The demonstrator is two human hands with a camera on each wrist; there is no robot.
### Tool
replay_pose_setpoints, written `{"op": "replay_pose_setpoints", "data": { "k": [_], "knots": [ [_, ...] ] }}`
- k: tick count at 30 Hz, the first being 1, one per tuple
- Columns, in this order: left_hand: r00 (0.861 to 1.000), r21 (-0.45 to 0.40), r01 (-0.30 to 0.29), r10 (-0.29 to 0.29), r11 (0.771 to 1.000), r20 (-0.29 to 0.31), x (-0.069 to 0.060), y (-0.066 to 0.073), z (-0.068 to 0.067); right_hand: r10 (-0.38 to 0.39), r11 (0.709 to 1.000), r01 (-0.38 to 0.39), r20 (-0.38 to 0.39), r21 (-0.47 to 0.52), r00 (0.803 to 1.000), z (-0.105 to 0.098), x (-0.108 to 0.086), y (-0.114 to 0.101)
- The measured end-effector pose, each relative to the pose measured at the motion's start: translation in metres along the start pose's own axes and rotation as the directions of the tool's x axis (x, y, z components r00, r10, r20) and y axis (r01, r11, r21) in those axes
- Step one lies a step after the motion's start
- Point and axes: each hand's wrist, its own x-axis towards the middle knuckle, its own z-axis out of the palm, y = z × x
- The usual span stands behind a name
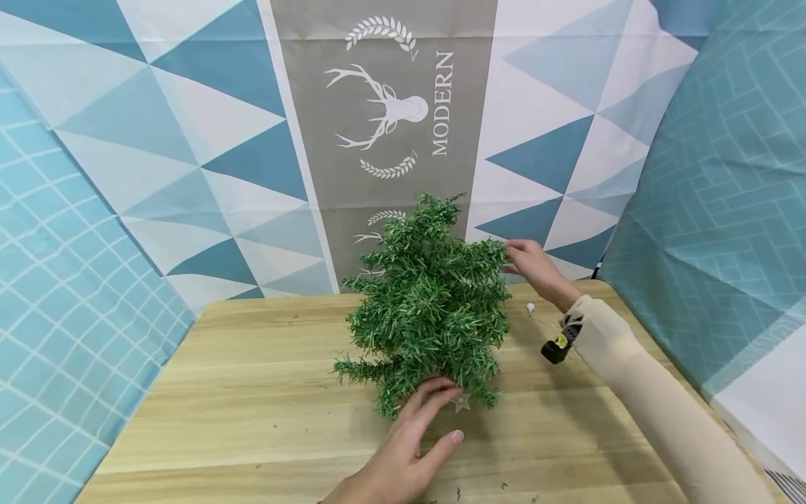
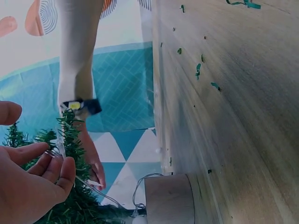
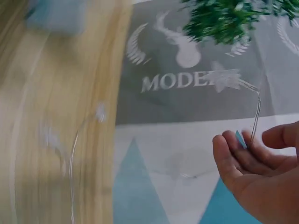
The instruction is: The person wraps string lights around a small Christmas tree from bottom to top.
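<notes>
Probably light, pliant wire; pinch beside star. Left hand, tree six o'clock: thumb apart; right hand, two o'clock: grip unclear.

I can't see the wooden base from the head view: the green tree hides it. The lower edge there cuts off the left hand near the wrist. In the right wrist view, a pale ornament smears and a bluish shape blurs past recognising.
</notes>
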Motion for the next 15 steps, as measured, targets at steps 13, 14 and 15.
{"op": "replay_pose_setpoints", "data": {
  "k": [13, 14, 15],
  "knots": [
    [1.000, 0.063, -0.013, 0.012, 0.998, 0.022, -0.001, 0.005, -0.002, 0.119, 0.965, -0.089, -0.107, 0.246, 0.987, 0.007, 0.044, -0.021],
    [1.000, 0.078, -0.020, 0.019, 0.997, 0.024, -0.001, 0.005, -0.002, 0.116, 0.976, -0.093, -0.112, 0.196, 0.987, 0.005, 0.046, -0.023],
    [0.999, 0.097, -0.030, 0.028, 0.995, 0.026, -0.001, 0.006, -0.002, 0.112, 0.985, -0.095, -0.114, 0.145, 0.987, 0.003, 0.047, -0.025]
  ]
}}
